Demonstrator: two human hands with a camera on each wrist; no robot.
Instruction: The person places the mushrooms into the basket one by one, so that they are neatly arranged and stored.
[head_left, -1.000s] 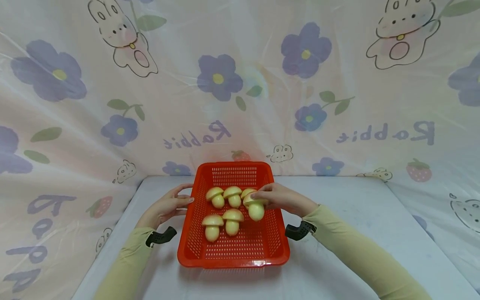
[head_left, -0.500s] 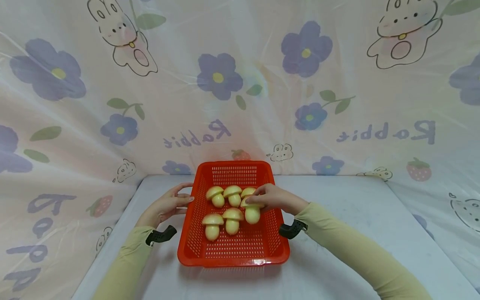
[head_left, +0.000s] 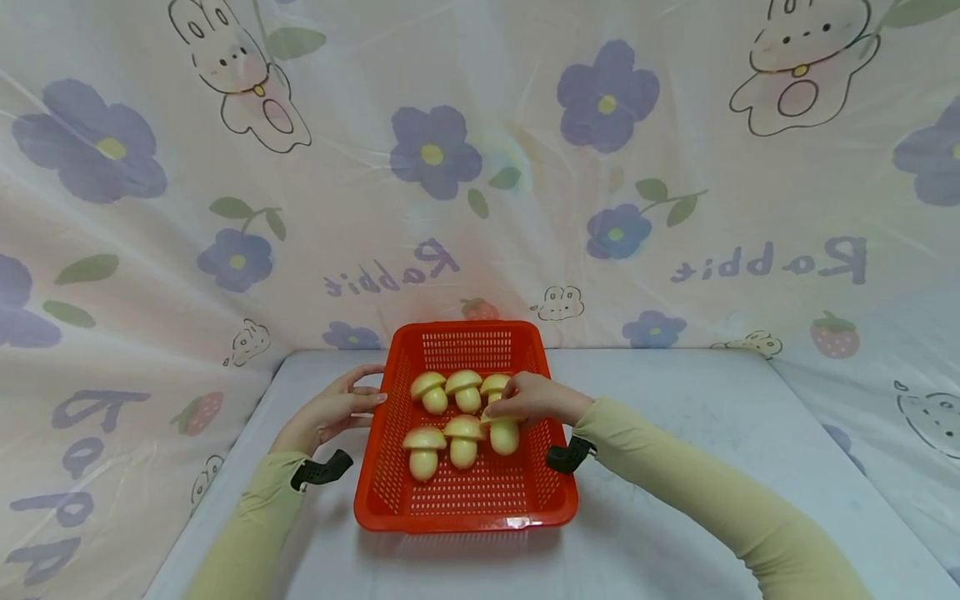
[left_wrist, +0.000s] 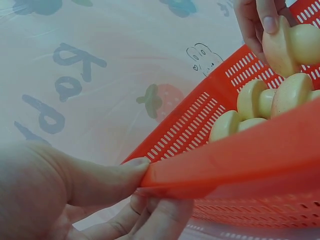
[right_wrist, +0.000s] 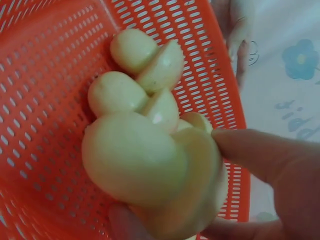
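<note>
My left hand point(head_left: 330, 414) grips the left rim of a red plastic basket point(head_left: 465, 522), thumb above and fingers beneath in the left wrist view. My right hand point(head_left: 543, 398) holds a pale yellow mushroom-shaped piece point(head_left: 505, 437) by its cap, low inside the basket at the right end of the front row. In the right wrist view this piece point(right_wrist: 132, 155) fills the middle, its round stem toward the camera. Two more mushroom pieces, a left one point(head_left: 424, 454) and a middle one point(head_left: 464, 442), lie beside it. Behind them is a row of three, its right one point(head_left: 495, 386) partly covered by my right hand.
The basket stands on a white tabletop point(head_left: 675, 467). A patterned curtain point(head_left: 510, 217) with flowers and rabbits hangs behind and at the sides. A black strap device sits on each wrist, the left one point(head_left: 321, 472) close to the basket's left side.
My right hand has carried the mushroom piece slightly left, down and nearer, into line with the front row. My left hand stays on the rim.
</note>
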